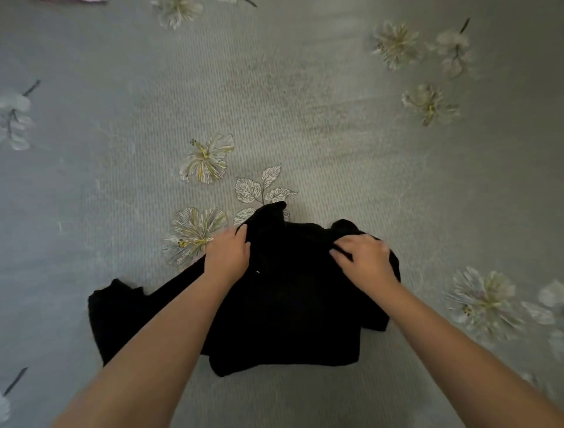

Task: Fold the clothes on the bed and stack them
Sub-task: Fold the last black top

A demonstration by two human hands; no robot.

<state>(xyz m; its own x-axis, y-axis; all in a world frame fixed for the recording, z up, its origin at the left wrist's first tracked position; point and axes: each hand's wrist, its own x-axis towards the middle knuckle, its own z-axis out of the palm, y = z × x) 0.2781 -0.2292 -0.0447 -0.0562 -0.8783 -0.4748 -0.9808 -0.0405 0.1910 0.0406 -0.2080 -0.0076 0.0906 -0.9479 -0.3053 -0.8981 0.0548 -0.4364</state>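
Note:
A black garment (283,308) lies rumpled on the bed in the lower middle of the head view, one sleeve trailing out to the lower left. My left hand (227,256) grips the garment's far left edge with curled fingers. My right hand (363,259) pinches a fold of the cloth at its far right edge. Both hands sit on the side of the garment farthest from me, about a shoulder's width apart.
The bed is covered by a grey-green ribbed spread (305,122) printed with pale flowers and leaves. A sliver of pinkish fabric (76,1) shows at the top left edge. No other clothes are in view.

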